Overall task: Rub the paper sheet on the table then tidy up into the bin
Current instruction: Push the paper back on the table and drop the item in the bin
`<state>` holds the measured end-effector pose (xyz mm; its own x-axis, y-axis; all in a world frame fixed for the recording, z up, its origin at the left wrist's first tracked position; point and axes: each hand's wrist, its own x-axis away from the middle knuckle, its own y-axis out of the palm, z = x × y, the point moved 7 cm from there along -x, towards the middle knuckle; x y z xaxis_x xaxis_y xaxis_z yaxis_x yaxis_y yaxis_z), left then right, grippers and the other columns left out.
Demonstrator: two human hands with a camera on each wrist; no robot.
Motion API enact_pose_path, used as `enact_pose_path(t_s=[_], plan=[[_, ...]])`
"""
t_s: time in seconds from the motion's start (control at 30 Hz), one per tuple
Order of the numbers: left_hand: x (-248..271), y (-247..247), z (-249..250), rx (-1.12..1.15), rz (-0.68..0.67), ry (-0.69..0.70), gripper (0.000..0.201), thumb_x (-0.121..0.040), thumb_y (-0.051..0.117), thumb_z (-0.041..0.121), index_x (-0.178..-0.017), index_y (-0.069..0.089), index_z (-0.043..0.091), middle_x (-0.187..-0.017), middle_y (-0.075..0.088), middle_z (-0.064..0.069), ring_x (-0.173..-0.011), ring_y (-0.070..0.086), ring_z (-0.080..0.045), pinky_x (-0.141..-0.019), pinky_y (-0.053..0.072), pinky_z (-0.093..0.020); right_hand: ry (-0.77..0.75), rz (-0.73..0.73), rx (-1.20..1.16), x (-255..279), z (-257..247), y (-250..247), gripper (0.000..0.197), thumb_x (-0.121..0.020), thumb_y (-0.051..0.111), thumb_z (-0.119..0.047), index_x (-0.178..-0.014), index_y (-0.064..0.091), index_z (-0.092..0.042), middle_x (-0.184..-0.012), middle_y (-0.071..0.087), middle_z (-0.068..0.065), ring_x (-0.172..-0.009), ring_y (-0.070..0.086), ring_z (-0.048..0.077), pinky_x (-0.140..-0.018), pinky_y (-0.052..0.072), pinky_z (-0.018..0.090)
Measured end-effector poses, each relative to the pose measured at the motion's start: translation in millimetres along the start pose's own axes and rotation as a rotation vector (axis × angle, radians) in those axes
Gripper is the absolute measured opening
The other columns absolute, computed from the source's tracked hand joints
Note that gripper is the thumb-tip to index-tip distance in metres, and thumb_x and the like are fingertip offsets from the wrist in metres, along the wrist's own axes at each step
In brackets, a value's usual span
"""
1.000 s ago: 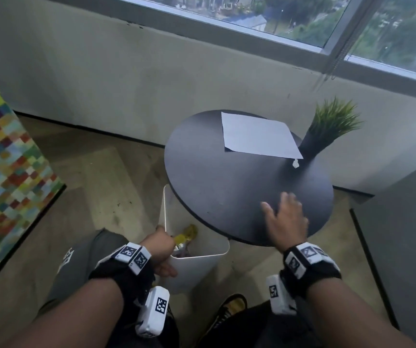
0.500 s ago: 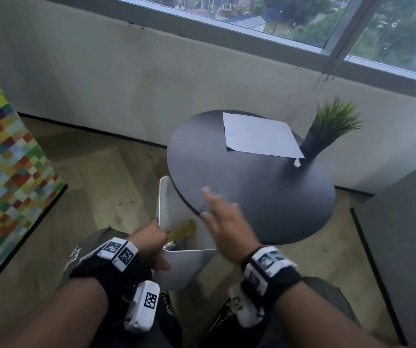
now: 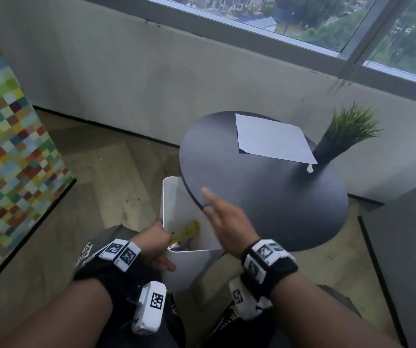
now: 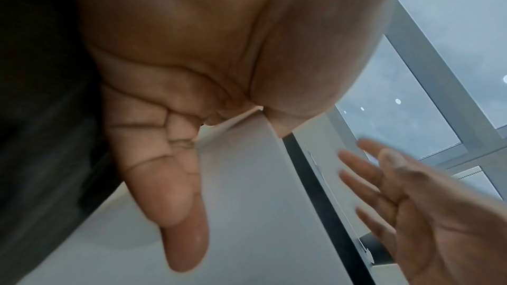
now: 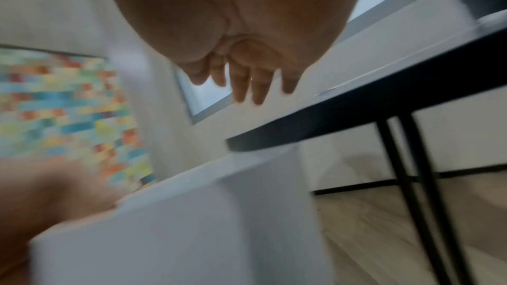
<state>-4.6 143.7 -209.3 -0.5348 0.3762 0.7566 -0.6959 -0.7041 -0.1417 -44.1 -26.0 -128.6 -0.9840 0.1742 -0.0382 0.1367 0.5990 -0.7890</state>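
Beside the round black table (image 3: pixel 264 197), the left hand (image 3: pixel 155 243) is gripping the white plastic bin's (image 3: pixel 191 262) rim; the right hand (image 3: pixel 228 219), fingers spread and holding nothing, is hovering above it.

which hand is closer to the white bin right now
Left. The left hand grips the near rim of the white bin, thumb on the outer wall. The right hand hangs open above the bin's right side, by the table edge, touching nothing.
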Motion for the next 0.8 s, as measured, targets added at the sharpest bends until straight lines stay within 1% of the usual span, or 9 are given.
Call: enact_pose_path(t_s=[0.07,0.17,0.3,0.37,0.43,0.53,0.6,0.63,0.8], plan=[[-1,-2,-2,0.004,0.000,-0.012,0.040,-0.102,0.040,0.013,-0.136,0.029,0.030,-0.115,0.059,-0.022,-0.076,0.076,-0.040,-0.068,0.060,-0.044,0.284,0.182,0.121,-13,45,-30,0.056,-0.100,0.043,-0.038,-0.152,0.029,-0.021,-0.159,0.026,0.001,-0.146,0.023,0.020,-0.118,0.018,0.048],[-2,-1,-2,-0.017,-0.004,-0.010,0.042,-0.102,0.036,0.013,-0.139,0.029,0.030,-0.117,0.058,-0.021,-0.078,0.076,-0.040,-0.069,0.060,-0.043,0.579,0.051,0.371,-19,75,-18,0.070,-0.097,0.030,-0.054,-0.154,0.016,-0.016,-0.163,0.005,0.003,-0.149,0.002,0.027,-0.119,0.006,0.053],[-6,-3,-4,-0.018,0.013,0.000,0.047,-0.104,0.035,0.017,-0.147,0.025,0.031,-0.122,0.055,-0.018,-0.078,0.076,-0.039,-0.073,0.061,-0.046,0.172,-0.112,0.451,-20,28,33,0.060,-0.102,0.021,-0.044,-0.155,0.010,-0.018,-0.164,-0.003,0.002,-0.150,-0.006,0.024,-0.120,0.003,0.050],[-7,-3,-3,-0.001,0.015,0.017,0.049,-0.103,0.037,0.017,-0.148,0.024,0.032,-0.122,0.054,-0.018,-0.077,0.076,-0.040,-0.077,0.061,-0.048,-0.093,-0.165,0.343,-6,0,39,0.051,-0.104,0.029,-0.031,-0.154,0.024,-0.019,-0.163,0.014,0.001,-0.150,0.006,0.018,-0.122,0.008,0.043],[-8,-4,-4,0.012,0.010,0.017,0.051,-0.102,0.038,0.015,-0.149,0.025,0.033,-0.120,0.054,-0.018,-0.076,0.076,-0.039,-0.075,0.062,-0.047,-0.136,-0.077,0.148,2,1,19,0.045,-0.103,0.035,-0.027,-0.148,0.038,-0.023,-0.156,0.033,-0.001,-0.146,0.025,0.013,-0.121,0.013,0.032],[-10,-4,-6,0.016,0.005,0.000,0.052,-0.100,0.034,0.009,-0.147,0.027,0.032,-0.119,0.056,-0.020,-0.074,0.076,-0.039,-0.067,0.061,-0.043,0.258,0.278,0.136,-2,66,-38,0.050,-0.101,0.033,-0.032,-0.149,0.036,-0.021,-0.159,0.026,0.003,-0.147,0.022,0.022,-0.120,0.016,0.045],[-12,-4,-7,0.013,0.010,0.001,0.052,-0.100,0.033,0.007,-0.145,0.028,0.032,-0.119,0.056,-0.021,-0.074,0.076,-0.040,-0.063,0.061,-0.042,0.566,0.185,0.305,1,98,-45,0.054,-0.102,0.031,-0.038,-0.151,0.028,-0.017,-0.163,0.010,0.005,-0.148,0.010,0.027,-0.117,0.015,0.055],[-12,-4,-7,0.011,0.010,0.003,0.053,-0.100,0.033,0.007,-0.146,0.027,0.032,-0.119,0.056,-0.022,-0.075,0.076,-0.040,-0.062,0.062,-0.041,0.584,0.101,0.400,0,98,-36,0.055,-0.101,0.031,-0.040,-0.151,0.026,-0.016,-0.163,0.007,0.006,-0.148,0.008,0.029,-0.117,0.015,0.056],[-10,-4,-6,0.012,0.013,0.016,0.044,-0.104,0.038,0.015,-0.144,0.027,0.031,-0.115,0.058,-0.019,-0.077,0.076,-0.040,-0.062,0.061,-0.039,-0.065,-0.228,0.329,14,-3,39,0.067,-0.098,0.007,-0.053,-0.155,0.019,-0.021,-0.163,0.003,-0.004,-0.150,-0.003,0.014,-0.121,-0.003,0.035]])
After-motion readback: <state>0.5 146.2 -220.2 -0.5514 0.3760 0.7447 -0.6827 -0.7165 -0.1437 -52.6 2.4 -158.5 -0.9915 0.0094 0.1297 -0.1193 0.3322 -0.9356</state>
